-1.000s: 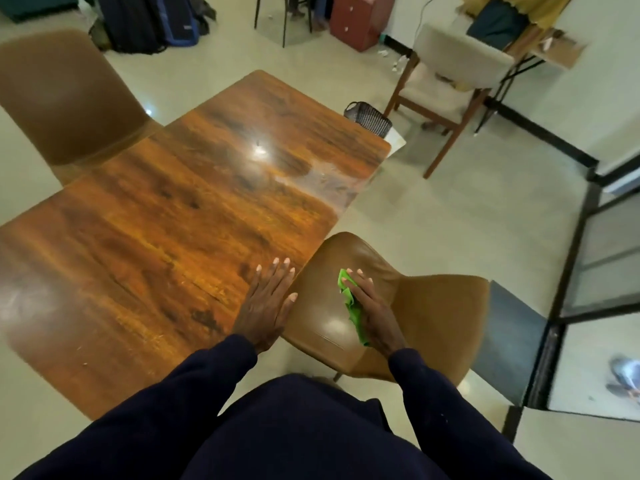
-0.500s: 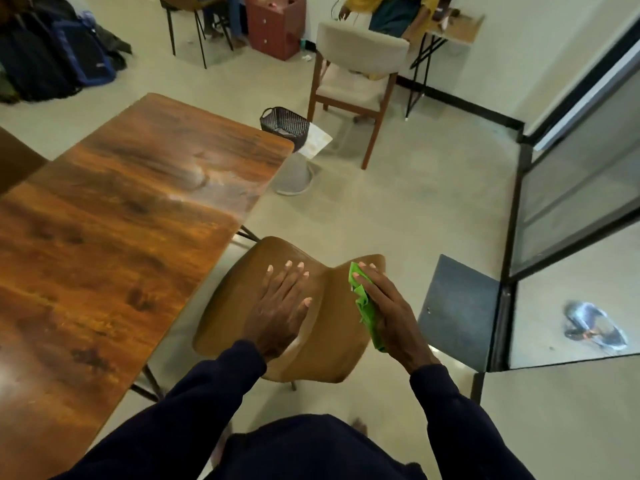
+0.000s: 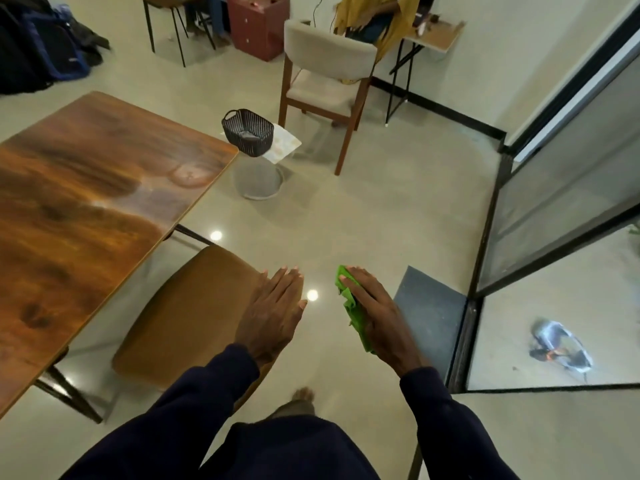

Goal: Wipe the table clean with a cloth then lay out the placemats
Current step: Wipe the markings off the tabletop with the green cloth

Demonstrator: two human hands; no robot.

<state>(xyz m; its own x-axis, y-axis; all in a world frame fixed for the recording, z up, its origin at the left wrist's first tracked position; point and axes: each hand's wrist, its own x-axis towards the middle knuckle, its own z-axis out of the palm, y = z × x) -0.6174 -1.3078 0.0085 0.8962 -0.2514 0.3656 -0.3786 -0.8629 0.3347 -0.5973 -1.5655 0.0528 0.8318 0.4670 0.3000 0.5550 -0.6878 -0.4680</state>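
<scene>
The green cloth (image 3: 354, 308) was in the air, near the person and to the right of the table (image 3: 86, 209), not touching it. The right hand (image 3: 379, 315) held it, with the fingers lying over the top and the cloth tucked underneath. The left hand (image 3: 273, 313) was flat, its fingers straight and close together, and it held nothing. It was over the right edge of the brown chair (image 3: 194, 317); I could not tell if it touched.

The table top looked shiny and bare. No placemats lay on it, so that part of the job was not done. I could not tell from the shine whether the wiping was finished, but with the cloth off to the side, no wiping was going on.

Past the table's far right corner, a dark basket (image 3: 247, 132) sat on a flat pale sheet (image 3: 285, 147). That might have been the placemats, but it was too small to be sure.
</scene>
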